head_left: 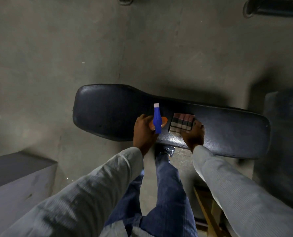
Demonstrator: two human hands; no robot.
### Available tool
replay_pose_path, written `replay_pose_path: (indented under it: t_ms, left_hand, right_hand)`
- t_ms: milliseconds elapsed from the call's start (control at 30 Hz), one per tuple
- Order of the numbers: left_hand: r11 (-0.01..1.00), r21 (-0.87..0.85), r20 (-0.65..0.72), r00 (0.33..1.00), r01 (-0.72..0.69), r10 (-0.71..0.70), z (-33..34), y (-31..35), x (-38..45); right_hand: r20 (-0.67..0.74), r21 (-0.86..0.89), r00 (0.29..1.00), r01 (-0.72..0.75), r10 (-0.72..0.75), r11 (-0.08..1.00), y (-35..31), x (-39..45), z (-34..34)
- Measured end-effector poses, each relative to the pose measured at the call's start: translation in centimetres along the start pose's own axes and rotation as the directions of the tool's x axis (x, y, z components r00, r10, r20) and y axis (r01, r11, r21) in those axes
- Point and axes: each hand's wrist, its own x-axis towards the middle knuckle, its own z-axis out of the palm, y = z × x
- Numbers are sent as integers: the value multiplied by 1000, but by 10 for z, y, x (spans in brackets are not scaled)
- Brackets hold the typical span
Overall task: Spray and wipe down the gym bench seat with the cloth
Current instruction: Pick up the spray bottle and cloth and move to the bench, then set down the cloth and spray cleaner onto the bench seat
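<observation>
Lying across the concrete floor (56,65), the gym bench seat (228,134) is showing smooth black vinyl, wide and rounded at one end. The right hand (192,135) is pressing a folded plaid cloth (181,124) flat onto it (fingers fairly straight), while the left hand (143,132) is gripping a blue-nozzled orange spray bottle (157,120) just beside it.

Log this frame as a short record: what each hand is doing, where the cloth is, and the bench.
left hand: grips the blue spray bottle with white nozzle and orange body above the seat
right hand: presses the folded plaid cloth flat onto the seat
bench: long black padded vinyl gym bench seat, wider at its left end
floor: grey concrete floor
</observation>
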Motion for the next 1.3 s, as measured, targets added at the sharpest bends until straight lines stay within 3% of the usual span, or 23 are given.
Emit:
replay_pose_path:
  t_ms: [133, 233, 333, 433, 567, 800, 900, 1067, 1300]
  left_hand:
    - [998, -32, 17, 998, 58, -57, -5, 0, -6]
    - [992, -96, 38, 996, 80, -76, -13, -1, -12]
    - [986, -142, 47, 995, 88, -82, -26, -3, -17]
    - [969, -202, 44, 990, 142, -136, -39, -11, -24]
    - [943, -275, 45, 982, 189, -184, -56, -25, -28]
    - [948, -297, 16, 993, 115, -115, -91, -68, -34]
    - [954, -281, 55, 994, 103, -91, -109, -100, -38]
    - [991, -7, 184, 974, 133, -130, -149, -155, -36]
    - [968, 150, 2, 979, 200, -203, -164, -234, -6]
  right_hand:
    - [109, 217, 987, 89, -114, 972, -61, -50, -12]
    - [281, 377, 914, 177, -294, 909, -89, -74, -13]
    - [392, 372, 780, 351, -488, 859, -112, -101, -18]
    - [400, 330, 656, 549, -641, 768, -137, -124, -11]
    - [351, 250, 607, 673, -713, 696, -159, -140, 18]
    - [176, 131, 601, 770, -779, 624, -207, -176, 86]
    - [166, 87, 604, 778, -779, 622, -229, -182, 116]
    - [210, 27, 654, 740, -727, 673, -247, -187, 166]
    - [231, -94, 732, 672, -641, 734, -238, -179, 215]
